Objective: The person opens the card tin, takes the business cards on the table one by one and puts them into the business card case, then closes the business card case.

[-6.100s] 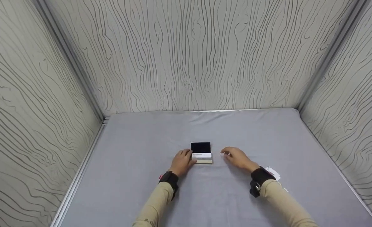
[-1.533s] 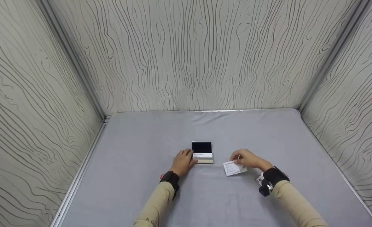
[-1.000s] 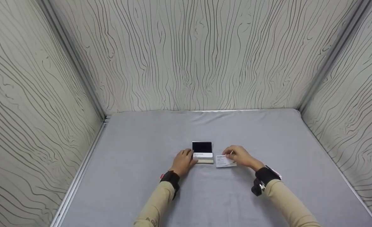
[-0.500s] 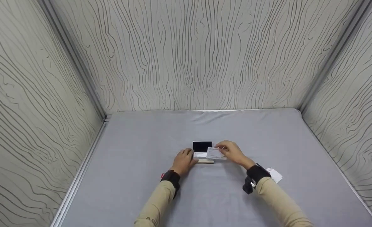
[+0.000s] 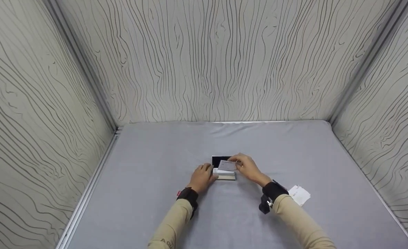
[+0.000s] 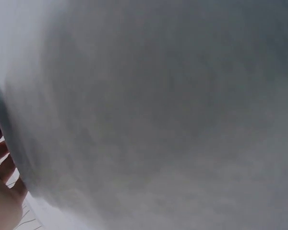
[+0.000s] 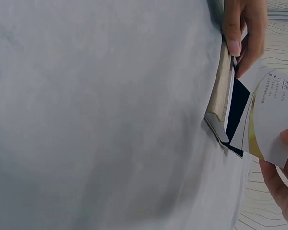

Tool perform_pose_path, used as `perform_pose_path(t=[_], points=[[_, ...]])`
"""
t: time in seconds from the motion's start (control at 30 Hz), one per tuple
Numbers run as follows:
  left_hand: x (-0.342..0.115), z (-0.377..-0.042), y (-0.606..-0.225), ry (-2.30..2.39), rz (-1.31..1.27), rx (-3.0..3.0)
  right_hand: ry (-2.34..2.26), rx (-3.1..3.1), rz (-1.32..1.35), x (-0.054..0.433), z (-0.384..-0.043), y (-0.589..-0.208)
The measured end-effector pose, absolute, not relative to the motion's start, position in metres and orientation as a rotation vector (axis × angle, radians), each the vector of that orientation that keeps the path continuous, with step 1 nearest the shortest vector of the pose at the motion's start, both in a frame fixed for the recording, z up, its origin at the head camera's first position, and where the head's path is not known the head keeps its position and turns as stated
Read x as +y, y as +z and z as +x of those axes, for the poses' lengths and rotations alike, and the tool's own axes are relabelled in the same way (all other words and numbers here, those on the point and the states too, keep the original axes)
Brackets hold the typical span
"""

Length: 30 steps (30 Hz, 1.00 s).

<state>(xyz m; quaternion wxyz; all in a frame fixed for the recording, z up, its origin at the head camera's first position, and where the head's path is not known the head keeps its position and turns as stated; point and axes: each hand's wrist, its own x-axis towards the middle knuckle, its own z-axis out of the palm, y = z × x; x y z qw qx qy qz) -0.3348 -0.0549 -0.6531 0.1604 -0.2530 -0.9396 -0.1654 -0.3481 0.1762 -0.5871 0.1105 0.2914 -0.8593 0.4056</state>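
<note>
A small card case (image 5: 229, 177) lies open on the cloth, its dark lid (image 5: 218, 161) tipped up at the back and a pale beige front. My left hand (image 5: 200, 178) grips the case's left end, thumb at the front and fingers behind. Between thumb and fingers, my right hand (image 5: 249, 168) pinches a white business card (image 5: 226, 165) by its right end. The card is tilted over the case, overlapping the lid. In the right wrist view, print and a gold curve show on the business card (image 7: 274, 108). White, printed card stock shows inside the case.
Several white cards (image 5: 299, 195) lie loosely piled beside my right wrist. Grey cloth (image 5: 148, 162) covers the table. Patterned panels (image 5: 204, 69) stand behind it and at both sides.
My right hand has carried the business card from the right, leftward and away from me, to over the case. The pile has come into view beside the wrist. My left hand stays on the case.
</note>
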Motion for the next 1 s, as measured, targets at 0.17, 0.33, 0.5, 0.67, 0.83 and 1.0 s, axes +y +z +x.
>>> perform_pose_path(t=[0.17,0.33,0.5,0.67,0.83,1.0], points=[[-0.055,-0.336,-0.655,-0.473,-0.732,-2.651,1.210,-2.522,0.844,0.170,-0.347,-0.590],[-0.056,-0.335,-0.653,-0.477,-0.724,-2.699,1.238,-2.499,0.844,0.165,-0.347,-0.593],[-0.058,-0.338,-0.658,-0.433,-0.762,-2.612,1.214,-2.505,0.839,0.161,-0.349,-0.596],[-0.059,-0.341,-0.662,-0.435,-0.765,-2.568,1.206,-2.525,0.851,0.159,-0.349,-0.599],[-0.057,-0.336,-0.654,-0.420,-0.722,-2.675,1.164,-2.533,0.856,0.156,-0.350,-0.600],[-0.055,-0.332,-0.646,-0.424,-0.723,-2.699,1.086,-2.525,0.901,0.153,-0.352,-0.604]])
